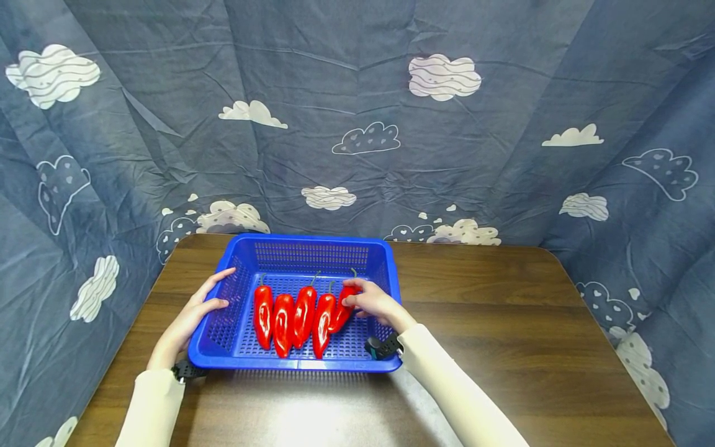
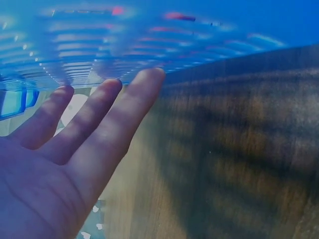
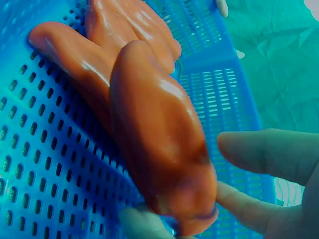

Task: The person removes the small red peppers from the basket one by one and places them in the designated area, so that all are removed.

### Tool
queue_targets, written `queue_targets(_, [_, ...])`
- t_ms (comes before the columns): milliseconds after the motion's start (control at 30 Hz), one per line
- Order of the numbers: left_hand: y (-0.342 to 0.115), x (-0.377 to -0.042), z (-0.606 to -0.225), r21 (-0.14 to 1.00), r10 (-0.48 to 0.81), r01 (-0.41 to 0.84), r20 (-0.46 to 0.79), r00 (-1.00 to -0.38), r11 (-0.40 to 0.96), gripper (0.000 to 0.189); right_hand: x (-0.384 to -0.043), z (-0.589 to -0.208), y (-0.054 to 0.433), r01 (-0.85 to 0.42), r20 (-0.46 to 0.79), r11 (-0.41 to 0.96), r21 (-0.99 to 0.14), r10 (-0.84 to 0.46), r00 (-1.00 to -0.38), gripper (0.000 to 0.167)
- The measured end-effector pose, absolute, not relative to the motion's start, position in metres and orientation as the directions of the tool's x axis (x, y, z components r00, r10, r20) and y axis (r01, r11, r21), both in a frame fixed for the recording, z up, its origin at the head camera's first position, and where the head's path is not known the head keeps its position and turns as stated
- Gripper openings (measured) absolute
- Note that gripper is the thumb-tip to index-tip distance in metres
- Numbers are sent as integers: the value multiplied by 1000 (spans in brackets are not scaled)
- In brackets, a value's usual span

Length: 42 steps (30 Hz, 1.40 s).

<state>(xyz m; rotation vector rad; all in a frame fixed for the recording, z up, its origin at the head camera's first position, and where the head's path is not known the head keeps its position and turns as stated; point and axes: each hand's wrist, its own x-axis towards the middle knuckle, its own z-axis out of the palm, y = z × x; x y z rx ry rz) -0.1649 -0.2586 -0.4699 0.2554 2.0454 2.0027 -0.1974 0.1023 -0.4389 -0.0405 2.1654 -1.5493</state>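
Several glossy red peppers (image 1: 304, 313) with green stems lie side by side in a blue plastic basket (image 1: 298, 364) with slotted walls. My right hand (image 1: 373, 301) grips the rightmost pepper (image 1: 342, 315) near its stem end. In the right wrist view, fingertips sit on both sides of that pepper (image 3: 154, 119), which slants over its neighbour. My left hand (image 1: 192, 313) holds the basket's left side, thumb and a finger over the rim. Three straight fingers (image 2: 107, 124) of it lie against the outside of the slotted wall in the left wrist view.
The basket stands on the left part of a brown wooden table (image 1: 475, 310). A grey-blue curtain (image 1: 357, 93) with cloud prints hangs behind the table and along both sides. Dark bands with small devices (image 1: 382, 346) are worn on both wrists, below pale sleeves.
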Motion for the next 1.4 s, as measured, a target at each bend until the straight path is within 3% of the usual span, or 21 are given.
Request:
queue_targets(433, [-258, -163, -470, 995, 274, -52, -73, -959, 83, 58, -198, -434, 104, 195, -265, 217, -956, -362, -894, 50])
queue_targets(1400, [-257, -162, -469, 994, 264, -52, -75, -962, 93, 60, -192, -419, 119, 138, -165, 94, -986, -423, -891, 55])
